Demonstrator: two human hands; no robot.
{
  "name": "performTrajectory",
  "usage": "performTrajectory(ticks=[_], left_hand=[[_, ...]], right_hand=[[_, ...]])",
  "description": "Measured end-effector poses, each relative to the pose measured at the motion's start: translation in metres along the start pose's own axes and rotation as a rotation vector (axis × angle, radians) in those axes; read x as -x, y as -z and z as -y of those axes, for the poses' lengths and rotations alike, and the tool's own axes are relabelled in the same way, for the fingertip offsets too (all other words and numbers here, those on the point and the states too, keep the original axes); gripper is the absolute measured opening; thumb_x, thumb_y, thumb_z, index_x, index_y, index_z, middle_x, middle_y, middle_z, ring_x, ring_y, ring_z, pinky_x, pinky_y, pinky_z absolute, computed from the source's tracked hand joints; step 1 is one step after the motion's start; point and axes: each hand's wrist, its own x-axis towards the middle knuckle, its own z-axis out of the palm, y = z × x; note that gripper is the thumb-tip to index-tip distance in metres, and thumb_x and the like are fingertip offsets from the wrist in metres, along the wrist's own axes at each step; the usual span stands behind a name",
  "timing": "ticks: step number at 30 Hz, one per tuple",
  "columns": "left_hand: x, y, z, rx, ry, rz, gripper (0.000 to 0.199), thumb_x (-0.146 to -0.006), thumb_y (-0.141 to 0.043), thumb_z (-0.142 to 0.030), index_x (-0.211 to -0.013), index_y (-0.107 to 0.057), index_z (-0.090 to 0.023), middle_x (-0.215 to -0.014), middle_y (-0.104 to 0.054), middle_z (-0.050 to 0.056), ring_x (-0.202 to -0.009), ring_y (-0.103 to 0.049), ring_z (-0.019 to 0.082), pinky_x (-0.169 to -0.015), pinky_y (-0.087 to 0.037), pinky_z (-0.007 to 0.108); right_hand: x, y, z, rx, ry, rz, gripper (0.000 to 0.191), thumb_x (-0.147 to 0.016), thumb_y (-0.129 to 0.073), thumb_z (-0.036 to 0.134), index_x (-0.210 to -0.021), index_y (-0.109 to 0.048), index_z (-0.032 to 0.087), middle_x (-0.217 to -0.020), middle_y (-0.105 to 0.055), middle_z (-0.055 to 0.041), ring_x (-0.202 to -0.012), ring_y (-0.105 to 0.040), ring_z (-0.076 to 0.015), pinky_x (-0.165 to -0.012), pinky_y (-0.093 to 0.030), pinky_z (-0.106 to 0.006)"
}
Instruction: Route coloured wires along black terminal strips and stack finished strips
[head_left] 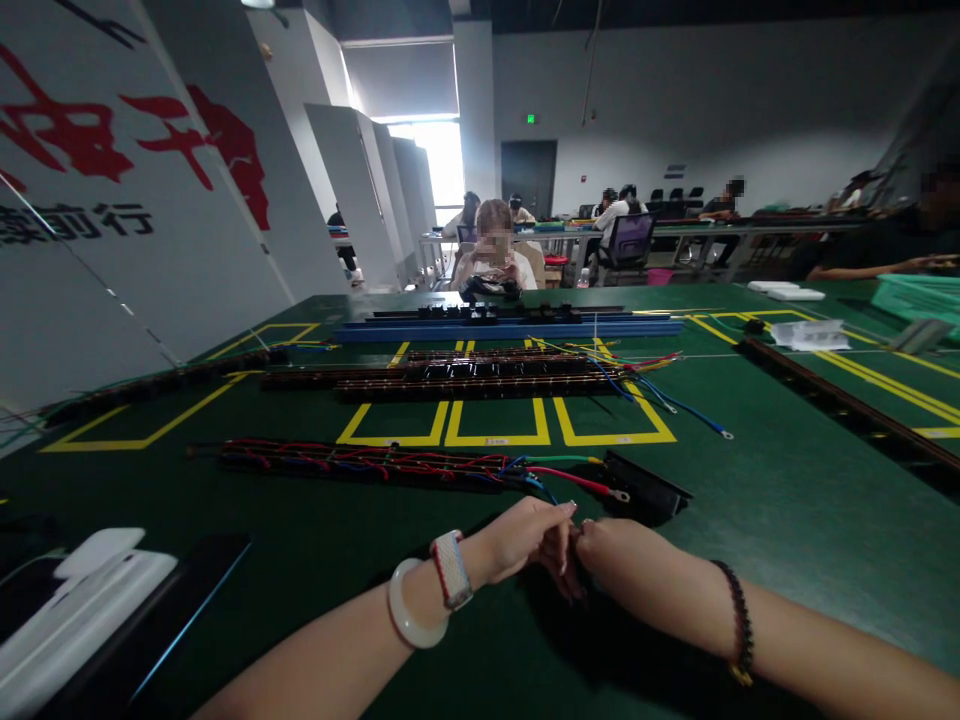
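Observation:
My left hand point(529, 540) and my right hand point(619, 550) meet low over the green table, fingertips close together. Curled fingers and a stretched thumb show on the left one. The right one is closed with its back to me, hiding its fingers. Whatever lies between them, if anything, is hidden. Just beyond lies a long dark bar wrapped in red and blue wires point(360, 462). From its right end run a red cable with a ring terminal point(577, 481) and a green cable point(562, 459). A black plastic channel piece point(645, 487) lies beside that end.
More wired bars point(480, 382) lie across yellow taped boxes, with blue rails point(510, 328) behind. Another long bar point(847, 400) slants along the right. White and black devices point(97, 610) sit at near left. A person point(495, 250) sits across the table.

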Motion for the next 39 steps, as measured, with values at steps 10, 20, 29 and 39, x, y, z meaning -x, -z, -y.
performTrajectory(ticks=[10,20,29,39], left_hand=[[0.004,0.001,-0.001,0.060,-0.023,0.054,0.045,-0.081,-0.052,-0.048,-0.068,-0.056,-0.006,-0.065,-0.062,0.013,-0.064,-0.063,0.020,-0.065,-0.049,0.035],[0.002,0.002,-0.001,0.070,-0.007,0.061,0.040,-0.084,-0.049,-0.041,-0.071,-0.058,-0.004,-0.076,-0.064,0.015,-0.074,-0.064,0.020,-0.078,-0.047,0.035],[0.000,0.001,-0.003,0.104,0.041,0.056,0.038,-0.084,-0.050,-0.038,-0.073,-0.057,-0.003,-0.083,-0.064,0.018,-0.081,-0.064,0.020,-0.088,-0.044,0.038],[0.000,0.001,0.001,0.081,-0.007,0.061,0.032,-0.086,-0.045,-0.035,-0.078,-0.056,-0.006,-0.074,-0.063,0.013,-0.075,-0.064,0.020,-0.076,-0.047,0.034]], right_hand=[[0.021,0.081,-0.043,-0.236,-0.138,-0.188,0.033,-0.090,-0.047,0.026,-0.120,-0.059,0.018,-0.110,-0.062,-0.0095,-0.094,-0.061,-0.0185,-0.081,-0.050,-0.031],[-0.052,0.049,-0.085,-0.411,-0.108,0.245,0.051,-0.083,-0.049,0.057,-0.098,-0.065,0.011,-0.078,-0.061,-0.0068,-0.064,-0.051,-0.0133,-0.057,-0.036,-0.025],[-0.077,0.029,-0.089,-0.676,-0.268,0.598,0.057,-0.069,-0.058,0.069,-0.068,-0.053,0.012,-0.052,-0.041,0.0041,-0.045,-0.028,-0.0044,-0.045,-0.019,-0.023],[-0.069,0.009,-0.082,-1.377,-0.327,0.771,0.026,-0.072,-0.063,0.033,-0.082,-0.058,0.009,-0.065,-0.062,-0.0025,-0.055,-0.057,-0.0101,-0.056,-0.046,-0.021]])
